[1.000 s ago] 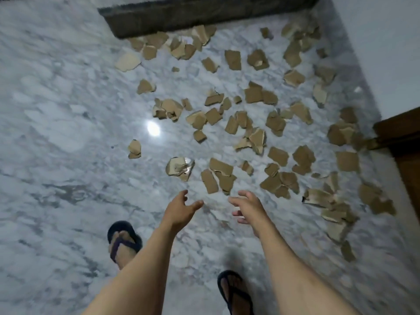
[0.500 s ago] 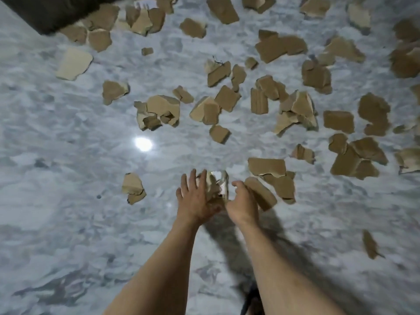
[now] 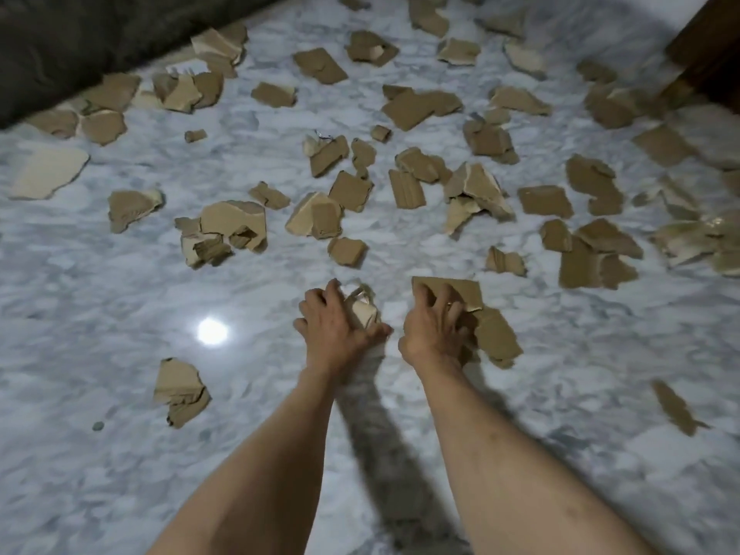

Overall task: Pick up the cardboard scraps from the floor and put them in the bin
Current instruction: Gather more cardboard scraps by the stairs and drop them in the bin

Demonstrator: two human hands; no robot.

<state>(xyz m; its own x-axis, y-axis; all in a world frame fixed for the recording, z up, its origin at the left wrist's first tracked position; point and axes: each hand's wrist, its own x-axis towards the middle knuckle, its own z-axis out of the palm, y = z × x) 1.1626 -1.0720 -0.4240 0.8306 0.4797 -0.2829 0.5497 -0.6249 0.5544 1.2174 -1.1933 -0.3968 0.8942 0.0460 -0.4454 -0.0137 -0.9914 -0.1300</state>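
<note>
Your left hand [image 3: 336, 328] grips pale scrap [image 3: 363, 310]; right hand [image 3: 434, 328] clutches brown scraps [image 3: 494, 334] on marble floor [image 3: 100, 298]. No legible writing.

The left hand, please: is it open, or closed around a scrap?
Closed: the left hand has its fingers curled round a pale scrap on the floor.

Both arms outstretched, left hand [image 3: 334, 326] and right hand [image 3: 434, 328] fingers curled, gripping.

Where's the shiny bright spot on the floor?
The bright spot is on the marble floor, just left of the left hand, above a cardboard scrap.
</note>
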